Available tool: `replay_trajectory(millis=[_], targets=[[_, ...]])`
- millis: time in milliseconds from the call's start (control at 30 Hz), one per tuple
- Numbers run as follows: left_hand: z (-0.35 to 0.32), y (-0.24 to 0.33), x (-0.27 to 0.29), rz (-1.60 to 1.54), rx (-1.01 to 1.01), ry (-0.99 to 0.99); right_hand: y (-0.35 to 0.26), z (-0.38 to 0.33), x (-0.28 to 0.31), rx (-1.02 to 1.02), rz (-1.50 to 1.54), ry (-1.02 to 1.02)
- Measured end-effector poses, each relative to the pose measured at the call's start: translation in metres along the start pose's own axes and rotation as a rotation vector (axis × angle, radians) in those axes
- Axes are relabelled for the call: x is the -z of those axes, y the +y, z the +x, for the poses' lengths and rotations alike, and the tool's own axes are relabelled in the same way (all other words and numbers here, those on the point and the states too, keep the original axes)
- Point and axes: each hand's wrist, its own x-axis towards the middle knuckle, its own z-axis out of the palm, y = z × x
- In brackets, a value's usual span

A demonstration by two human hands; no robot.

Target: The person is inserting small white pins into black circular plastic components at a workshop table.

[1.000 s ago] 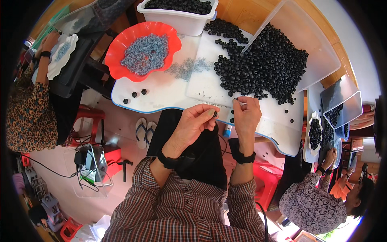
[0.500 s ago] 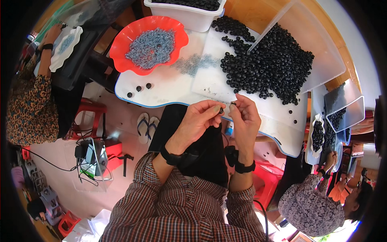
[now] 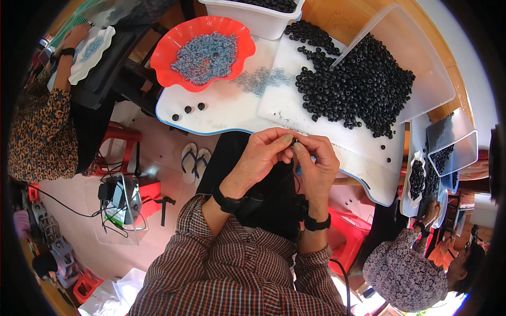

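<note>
In front of my lap, at the near edge of the white table (image 3: pixel 211 120), my two hands meet fingertip to fingertip. My left hand (image 3: pixel 261 160) pinches a small black round piece (image 3: pixel 294 141), mostly covered by the fingers. Closed in a pinch against that same spot is my right hand (image 3: pixel 319 163); what lies between its thumb and finger is too small and hidden to make out. Beyond them spreads a pile of black round pieces (image 3: pixel 358 84). A red scalloped bowl (image 3: pixel 159 55) at the far left holds many small clear bluish bits (image 3: pixel 205 58).
A clear plastic bin (image 3: pixel 429 79) lies tipped beside the pile. Behind stands a white tub (image 3: pixel 253 20) of black pieces. Several loose pieces, including a black one (image 3: pixel 188 109), sit near the table edges. Co-workers sit left and right; a red stool (image 3: pixel 345 237) is at my right.
My right hand has come left and its fingertips now touch those of my left hand at the black piece. The view has shifted slightly.
</note>
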Motion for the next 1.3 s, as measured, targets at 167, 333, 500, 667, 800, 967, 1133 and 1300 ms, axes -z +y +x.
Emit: replay_trajectory(millis=[167, 333, 500, 667, 800, 967, 1133, 1300], targets=[[0.000, 0.001, 0.000, 0.008, 0.011, 0.013, -0.007, 0.000, 0.000, -0.047, 0.032, -0.025], [-0.001, 0.003, -0.002, 0.006, 0.012, 0.021, -0.011, -0.002, -0.004, -0.085, 0.010, -0.019], [0.001, 0.003, -0.002, -0.023, -0.001, 0.015, 0.002, -0.003, 0.001, -0.035, -0.059, -0.027], [0.001, 0.004, -0.002, -0.044, 0.006, 0.026, 0.004, -0.004, 0.001, -0.264, 0.199, 0.018], [0.001, 0.006, -0.002, -0.058, 0.014, 0.027, 0.002, -0.002, 0.004, -0.349, 0.413, 0.058], [0.000, 0.008, -0.007, -0.075, 0.019, 0.032, 0.005, -0.002, 0.007, -0.373, 0.645, 0.083], [-0.002, 0.009, -0.009, -0.070, 0.030, 0.035, 0.007, -0.004, 0.006, -0.383, 0.640, 0.139], [-0.004, 0.010, -0.012, -0.066, 0.022, 0.029, 0.009, -0.007, 0.003, -0.343, 0.596, 0.115]])
